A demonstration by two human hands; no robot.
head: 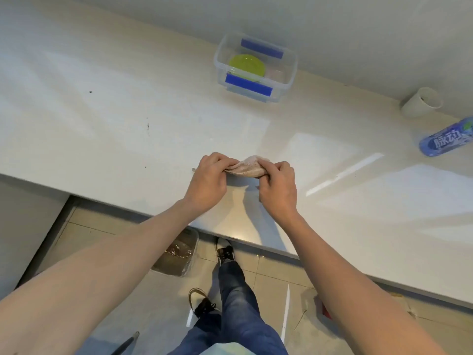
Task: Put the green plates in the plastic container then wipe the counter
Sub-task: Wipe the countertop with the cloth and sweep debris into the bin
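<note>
Head view: left hand [208,181] and right hand [277,187] both pinch a bunched cloth [247,166] between them, low over the counter [102,111] near its front edge; green plates [247,67] lie inside the clear container [256,70] at 12 o'clock from the hands, well apart; cup [422,101] and bottle [448,137] at 2 o'clock.
</note>
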